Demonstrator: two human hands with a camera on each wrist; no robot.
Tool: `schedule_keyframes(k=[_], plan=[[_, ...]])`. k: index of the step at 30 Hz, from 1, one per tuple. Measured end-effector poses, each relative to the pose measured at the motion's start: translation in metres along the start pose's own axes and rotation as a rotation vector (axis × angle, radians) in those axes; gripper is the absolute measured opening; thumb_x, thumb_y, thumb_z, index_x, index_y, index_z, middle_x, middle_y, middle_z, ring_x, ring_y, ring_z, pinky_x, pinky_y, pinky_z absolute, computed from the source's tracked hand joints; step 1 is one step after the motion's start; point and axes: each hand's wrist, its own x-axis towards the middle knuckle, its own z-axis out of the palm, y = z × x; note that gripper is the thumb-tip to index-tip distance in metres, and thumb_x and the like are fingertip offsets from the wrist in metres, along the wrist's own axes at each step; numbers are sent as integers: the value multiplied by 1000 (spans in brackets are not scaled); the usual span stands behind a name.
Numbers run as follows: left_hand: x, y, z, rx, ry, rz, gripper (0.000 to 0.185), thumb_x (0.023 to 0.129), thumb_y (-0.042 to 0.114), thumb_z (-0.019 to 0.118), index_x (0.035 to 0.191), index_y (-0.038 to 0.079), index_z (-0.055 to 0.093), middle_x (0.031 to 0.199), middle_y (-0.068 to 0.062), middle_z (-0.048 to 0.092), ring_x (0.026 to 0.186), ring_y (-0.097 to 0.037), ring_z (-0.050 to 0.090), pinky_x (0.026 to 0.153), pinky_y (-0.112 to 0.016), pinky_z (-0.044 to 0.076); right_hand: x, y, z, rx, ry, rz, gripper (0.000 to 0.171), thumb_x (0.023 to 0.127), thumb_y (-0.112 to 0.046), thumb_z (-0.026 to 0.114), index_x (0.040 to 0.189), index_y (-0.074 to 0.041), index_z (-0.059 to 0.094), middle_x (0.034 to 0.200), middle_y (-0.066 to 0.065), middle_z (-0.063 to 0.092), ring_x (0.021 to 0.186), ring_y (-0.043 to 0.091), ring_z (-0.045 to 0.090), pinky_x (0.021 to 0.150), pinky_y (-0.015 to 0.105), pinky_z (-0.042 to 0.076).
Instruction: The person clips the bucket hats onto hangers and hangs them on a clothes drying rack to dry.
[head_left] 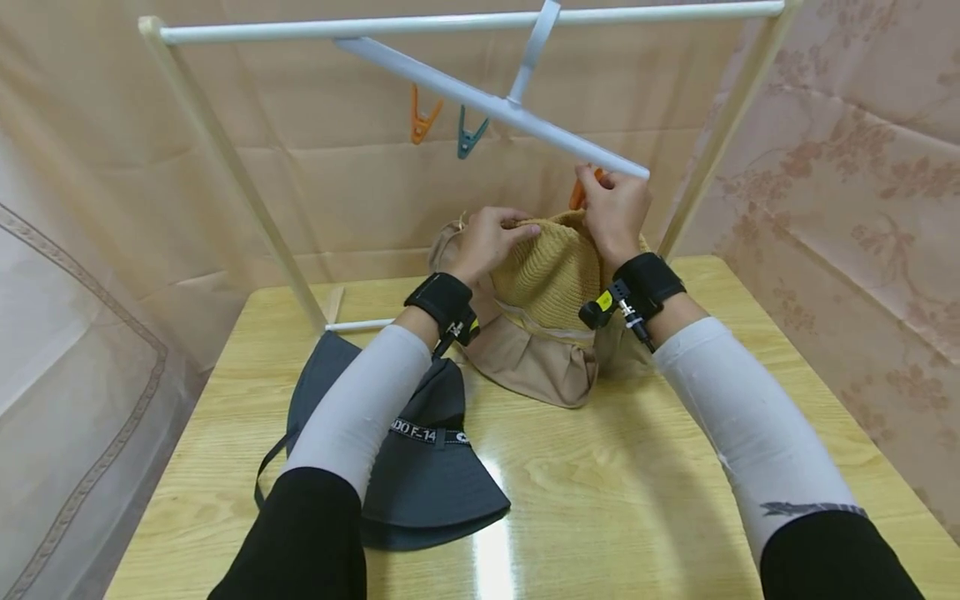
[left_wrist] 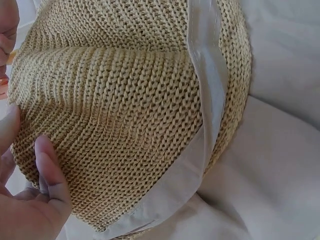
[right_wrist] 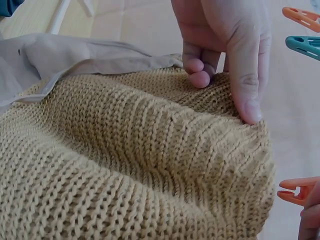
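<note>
A tan knitted hat (head_left: 551,271) with a beige fabric brim (head_left: 536,367) is held up over the table. My left hand (head_left: 487,242) pinches the top edge of its crown between thumb and fingers; the right wrist view shows the thumb pressed on the knit (right_wrist: 150,135). Beneath the low right end of a tilted white hanger (head_left: 495,107), my right hand (head_left: 621,212) grips an orange clothespin (head_left: 577,193). In the right wrist view that clothespin's tips stand slightly apart beside the hat's edge. Whether they touch the knit I cannot tell.
The hanger hooks over the top rod (head_left: 300,31) of a white rack. Another orange clothespin (head_left: 423,117) and a teal clothespin (head_left: 470,135) hang from it. A dark grey bucket hat (head_left: 427,483) lies on the wooden table (head_left: 600,500) under the left forearm.
</note>
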Motion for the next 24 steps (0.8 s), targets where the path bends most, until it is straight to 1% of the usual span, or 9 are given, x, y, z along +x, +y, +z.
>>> schedule_keyframes(k=[4, 9, 12, 16, 21, 24], plan=[[1, 0, 4, -5, -17, -3, 32, 93, 36, 64, 112, 13, 73, 113, -4, 72, 103, -18, 65, 87, -30, 51, -2, 2, -1, 34, -12, 21, 47, 89, -43, 67, 59, -7, 66, 41, -14, 48, 32, 0, 42, 37, 18, 32], [2, -1, 8, -35, -17, -10, 32, 95, 33, 62, 115, 10, 72, 117, -6, 71, 108, -19, 64, 92, -31, 50, -7, 2, 3, 58, -24, 5, 44, 92, -36, 66, 57, -8, 64, 42, -12, 47, 32, 0, 41, 36, 19, 31], [4, -2, 9, -41, -7, -17, 33, 96, 32, 62, 116, 8, 71, 118, -7, 71, 110, -20, 64, 94, -32, 49, -8, 1, 6, 71, -30, -8, 44, 93, -31, 66, 56, -8, 64, 42, -14, 47, 33, 0, 40, 37, 18, 30], [9, -2, 12, -57, -12, -32, 35, 96, 33, 60, 118, 7, 70, 120, -8, 70, 112, -21, 63, 95, -32, 48, -10, 0, 9, 73, -24, -21, 43, 94, -30, 65, 57, -7, 65, 42, -15, 47, 33, -2, 39, 36, 17, 28], [13, 0, 17, -100, -41, -49, 37, 97, 34, 59, 120, 7, 69, 122, -8, 68, 114, -20, 61, 96, -32, 47, -10, 2, 11, 78, -38, -9, 40, 94, -28, 64, 61, -5, 68, 45, -12, 51, 32, -2, 40, 36, 16, 31], [14, 1, 18, -147, -42, -51, 37, 97, 32, 59, 121, 6, 69, 123, -9, 68, 116, -20, 61, 98, -32, 47, -9, 2, 12, 118, -55, 1, 38, 95, -25, 63, 64, -3, 70, 46, -9, 53, 32, -1, 43, 35, 16, 34]])
